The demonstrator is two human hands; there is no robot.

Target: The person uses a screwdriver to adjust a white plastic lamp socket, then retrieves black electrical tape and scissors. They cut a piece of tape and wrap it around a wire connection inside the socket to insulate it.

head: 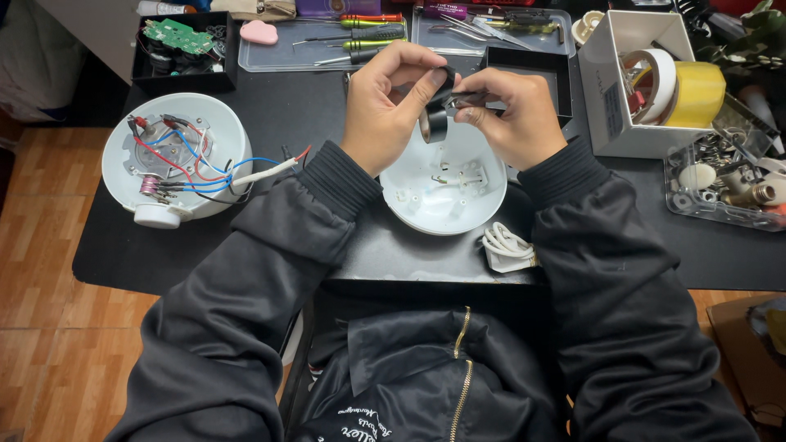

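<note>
2 hands, each grip closed on black tape roll, above black table, wooden floor.

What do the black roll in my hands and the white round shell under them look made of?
The small black roll, pinched between left hand and right hand, looks like glossy vinyl tape: thin wound band, soft sheen. The white round shell looks like moulded plastic, smooth semi-gloss, with moulded posts inside.

Both forearms angled inward, left hand & right hand raised close together, fingers pinched shut.
</note>
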